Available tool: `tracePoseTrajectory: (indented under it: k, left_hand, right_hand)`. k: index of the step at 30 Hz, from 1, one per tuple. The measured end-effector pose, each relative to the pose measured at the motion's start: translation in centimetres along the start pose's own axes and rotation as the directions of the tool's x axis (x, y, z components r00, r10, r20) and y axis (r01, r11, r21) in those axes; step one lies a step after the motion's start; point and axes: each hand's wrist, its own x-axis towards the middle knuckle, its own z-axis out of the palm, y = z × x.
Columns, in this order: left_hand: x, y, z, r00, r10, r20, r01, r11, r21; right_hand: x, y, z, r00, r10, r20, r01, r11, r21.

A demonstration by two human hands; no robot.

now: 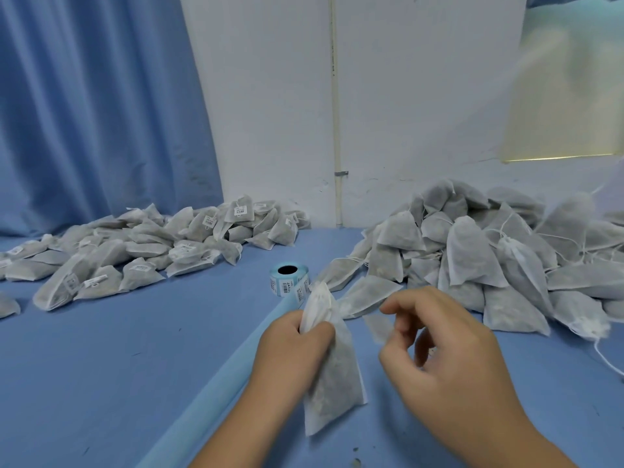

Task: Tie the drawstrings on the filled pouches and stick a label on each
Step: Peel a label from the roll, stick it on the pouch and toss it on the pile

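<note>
My left hand (293,346) grips the gathered neck of a filled white pouch (332,390), which hangs upright just above the blue table. My right hand (439,346) is to its right with fingers curled, and seems to pinch the thin drawstring, which is blurred and hard to make out. Behind my hands a label roll (289,278) with a blue core stands on the table, its strip of barcode labels trailing toward the pouch.
Several unlabelled pouches (489,255) with loose strings are heaped at the right. Several labelled pouches (141,251) lie at the left by a blue curtain (94,106). A light-blue backing strip (216,383) runs diagonally over the blue table (101,383). A white wall stands behind.
</note>
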Motion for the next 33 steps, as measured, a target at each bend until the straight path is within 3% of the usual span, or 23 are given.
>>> tracePoseTrajectory:
  k: [3, 9, 25, 30, 33]
  left_hand:
    - [-0.2, 0.2, 0.1, 1.000, 0.015, 0.018, -0.016, 1.000, 0.010]
    - [-0.7, 0.3, 0.8, 0.993, 0.115, -0.014, -0.113, 0.989, 0.094]
    - [-1.9, 0.3, 2.0, 0.954, 0.295, -0.061, -0.275, 0.935, 0.223]
    - [-2.1, 0.6, 2.0, 0.951, 0.299, -0.078, -0.272, 0.930, 0.249]
    - [-2.1, 0.6, 2.1, 0.952, 0.297, -0.073, -0.271, 0.931, 0.246]
  right_hand:
    - [-0.1, 0.0, 0.1, 0.996, -0.042, 0.077, 0.045, 0.998, -0.049]
    - [-0.7, -0.1, 1.6, 0.976, 0.028, 0.214, 0.019, 0.976, -0.216]
    - [0.4, -0.2, 1.6, 0.971, 0.240, 0.024, -0.227, 0.943, -0.244]
    - [0.4, 0.0, 1.2, 0.969, 0.249, -0.003, -0.242, 0.939, -0.243]
    - [0.1, -0.1, 1.3, 0.976, 0.212, 0.055, -0.193, 0.950, -0.244]
